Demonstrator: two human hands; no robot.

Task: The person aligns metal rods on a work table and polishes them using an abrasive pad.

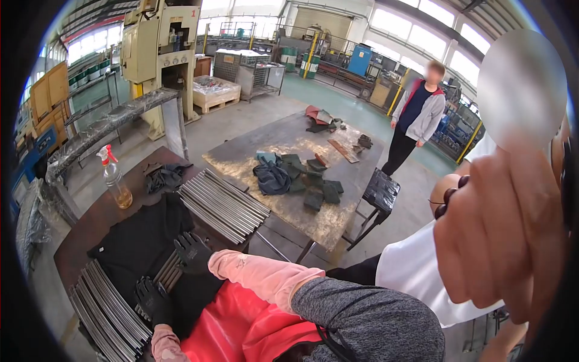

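Both of my hands wear black gloves, with pink sleeves above them. My left hand (pixel 154 300) is curled over the lower end of a few short metal rods (pixel 169 273). At the upper end of the same rods is my right hand (pixel 193 253), its fingers bent around them; the fingertips are partly hidden. Under the hands lies a black cloth (pixel 142 232) spread on the dark table. A row of shiny metal rods (pixel 108 311) lies nearest my left hand, and a second row of rods (pixel 223 205) lies beyond my right hand.
A spray bottle (pixel 117 181) with a red head and a crumpled dark cloth (pixel 164 176) stand on my table. Across a gap, another table (pixel 241 148) bears dark cloth pieces (pixel 313 184). A stool (pixel 381 188), another person's large hand (pixel 488 241) and a standing person (pixel 422 111) are to the right.
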